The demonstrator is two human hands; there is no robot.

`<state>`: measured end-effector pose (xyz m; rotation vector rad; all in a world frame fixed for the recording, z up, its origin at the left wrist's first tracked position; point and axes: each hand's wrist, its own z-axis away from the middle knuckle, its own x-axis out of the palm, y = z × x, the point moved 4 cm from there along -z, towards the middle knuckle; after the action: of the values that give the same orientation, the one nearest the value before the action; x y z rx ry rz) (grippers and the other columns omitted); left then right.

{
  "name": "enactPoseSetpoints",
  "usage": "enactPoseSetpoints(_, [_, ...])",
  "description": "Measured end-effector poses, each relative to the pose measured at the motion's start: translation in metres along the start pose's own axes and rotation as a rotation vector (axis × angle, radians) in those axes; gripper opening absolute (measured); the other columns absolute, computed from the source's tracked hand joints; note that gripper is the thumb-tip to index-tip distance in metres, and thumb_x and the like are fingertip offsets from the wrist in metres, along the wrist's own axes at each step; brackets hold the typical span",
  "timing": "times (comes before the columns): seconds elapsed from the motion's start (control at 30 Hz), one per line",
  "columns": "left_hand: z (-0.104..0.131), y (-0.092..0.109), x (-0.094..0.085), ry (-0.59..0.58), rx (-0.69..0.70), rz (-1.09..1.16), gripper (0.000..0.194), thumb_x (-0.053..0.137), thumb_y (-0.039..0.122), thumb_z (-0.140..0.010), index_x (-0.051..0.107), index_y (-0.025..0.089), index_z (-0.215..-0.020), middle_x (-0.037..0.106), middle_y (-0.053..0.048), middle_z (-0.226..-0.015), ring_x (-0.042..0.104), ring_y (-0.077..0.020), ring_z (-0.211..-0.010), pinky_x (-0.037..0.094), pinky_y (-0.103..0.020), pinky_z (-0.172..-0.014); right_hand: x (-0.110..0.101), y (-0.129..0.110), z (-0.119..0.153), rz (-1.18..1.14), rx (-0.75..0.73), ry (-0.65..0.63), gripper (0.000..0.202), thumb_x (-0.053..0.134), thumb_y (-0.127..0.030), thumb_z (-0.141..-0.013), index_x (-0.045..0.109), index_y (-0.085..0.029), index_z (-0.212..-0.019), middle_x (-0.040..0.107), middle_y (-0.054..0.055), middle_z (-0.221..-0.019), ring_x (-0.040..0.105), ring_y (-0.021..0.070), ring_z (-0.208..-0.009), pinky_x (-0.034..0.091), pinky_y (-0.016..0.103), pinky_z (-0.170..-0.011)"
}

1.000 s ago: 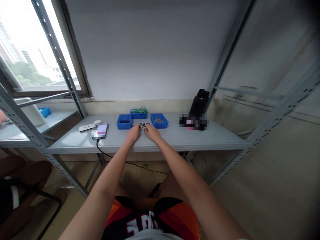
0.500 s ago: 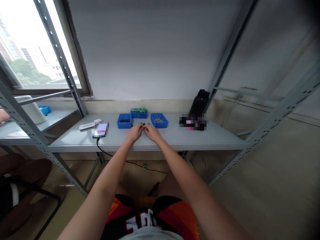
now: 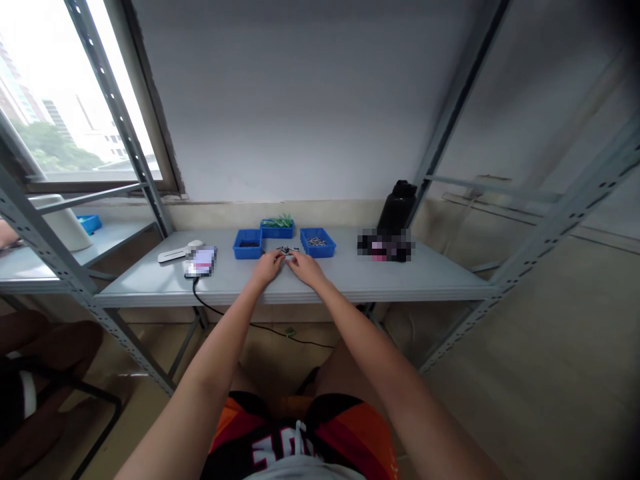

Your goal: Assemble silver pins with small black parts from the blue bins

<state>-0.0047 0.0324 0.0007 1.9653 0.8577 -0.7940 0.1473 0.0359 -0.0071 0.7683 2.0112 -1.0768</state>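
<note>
My left hand (image 3: pixel 269 266) and my right hand (image 3: pixel 303 268) meet near the middle of the table (image 3: pixel 350 277), fingertips almost touching. The fingers of both are pressed together around something too small to make out. Just beyond the fingertips lie small metal parts (image 3: pixel 288 249). A blue bin (image 3: pixel 248 254) with dark contents stands to the left of them, and a blue bin (image 3: pixel 320 252) of small metallic pieces to the right. Behind, a third blue bin (image 3: pixel 277 233) holds green strips (image 3: pixel 280 221).
A phone (image 3: pixel 201 261) with a black cable and a white object (image 3: pixel 173 255) lie at the left. A black bottle (image 3: pixel 397 207) and a dark, blurred item (image 3: pixel 385 246) stand at the right. Metal shelf posts flank the table; another person sits at far left.
The view has shifted very slightly. Both hands stay together at the same place, with only small finger movement.
</note>
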Motion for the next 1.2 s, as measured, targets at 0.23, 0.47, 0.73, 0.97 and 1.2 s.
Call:
enactPoseSetpoints(0.23, [0.001,0.004,-0.001,-0.035,-0.052,-0.019,0.026,0.046,0.028,-0.096,0.070,0.017,-0.099,0.072,-0.011,-0.103,0.066,-0.0229,-0.097,0.048,-0.032,-0.090,-0.090,0.116,0.053,0.259,0.599,0.318,0.048,0.042,-0.033,-0.094,0.046,-0.008,-0.135,0.062,0.021,-0.120,0.059,0.0305,-0.113,0.045,0.038,-0.091])
enactPoseSetpoints(0.47, [0.004,0.009,-0.005,-0.031,-0.054,-0.009,0.026,0.047,0.026,-0.096,0.070,0.016,-0.099,0.072,-0.012,-0.105,0.065,-0.0230,-0.098,0.048,-0.032,-0.090,-0.110,0.166,0.055,0.364,0.711,0.148,0.055,0.041,-0.044,-0.095,0.045,-0.006,-0.134,0.059,0.026,-0.123,0.060,0.0369,-0.114,0.046,0.048,-0.093])
enactPoseSetpoints(0.73, [0.003,0.008,-0.003,-0.037,-0.070,-0.023,0.026,0.047,0.027,-0.096,0.070,0.015,-0.098,0.072,-0.012,-0.106,0.065,-0.0236,-0.098,0.048,-0.032,-0.089,-0.100,0.120,0.040,0.339,0.451,0.243,0.046,0.041,-0.034,-0.096,0.047,-0.011,-0.135,0.064,0.020,-0.121,0.061,0.0306,-0.110,0.046,0.040,-0.092])
enactPoseSetpoints(0.97, [0.004,0.009,-0.005,-0.036,-0.104,-0.005,0.026,0.048,0.026,-0.096,0.070,0.015,-0.100,0.072,-0.012,-0.106,0.065,-0.0246,-0.100,0.048,-0.033,-0.090,-0.049,0.030,0.009,0.163,0.116,0.174,0.036,0.039,-0.026,-0.094,0.059,-0.015,-0.123,0.067,0.013,-0.113,0.062,0.0244,-0.104,0.045,0.032,-0.089])
enactPoseSetpoints(1.2, [0.006,0.011,-0.005,-0.054,-0.070,0.002,0.026,0.047,0.027,-0.096,0.070,0.015,-0.100,0.072,-0.013,-0.105,0.065,-0.0243,-0.098,0.048,-0.033,-0.090,-0.024,0.014,0.003,0.094,0.102,0.033,0.036,0.046,-0.024,-0.093,0.057,-0.015,-0.126,0.070,0.013,-0.109,0.064,0.0243,-0.098,0.045,0.029,-0.081])
